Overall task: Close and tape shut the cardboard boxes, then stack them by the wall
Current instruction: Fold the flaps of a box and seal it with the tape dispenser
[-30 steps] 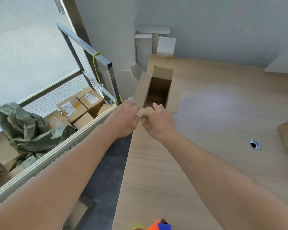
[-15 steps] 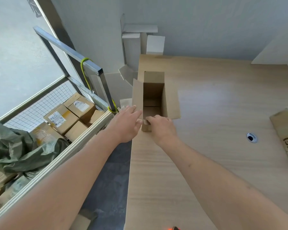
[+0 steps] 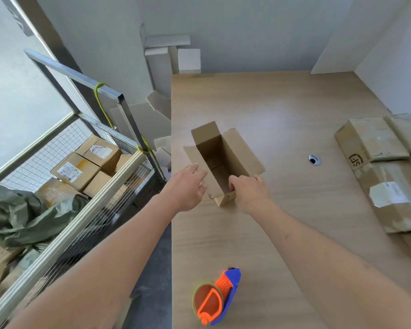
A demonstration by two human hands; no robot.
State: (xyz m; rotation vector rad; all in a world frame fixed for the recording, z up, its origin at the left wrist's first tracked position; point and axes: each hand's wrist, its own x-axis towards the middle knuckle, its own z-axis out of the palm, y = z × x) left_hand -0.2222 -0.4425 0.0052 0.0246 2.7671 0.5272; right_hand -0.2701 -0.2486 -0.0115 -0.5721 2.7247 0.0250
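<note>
cardboard box (image 3: pixel 223 162) stands open near the table's (image 3: pixel 259 233) left edge, all flaps up. right hand (image 3: pixel 249 193) pinches the near flap, fingers curled over its edge; left hand (image 3: pixel 188 188) lies spread against the left side. closing looks just begun: next comes folding that flap in, then the rest, then reaching near for the orange-blue tape dispenser (image 3: pixel 215 298). sealed boxes (image 3: pixel 375 143) sit far right; one reads "sf".
</note>
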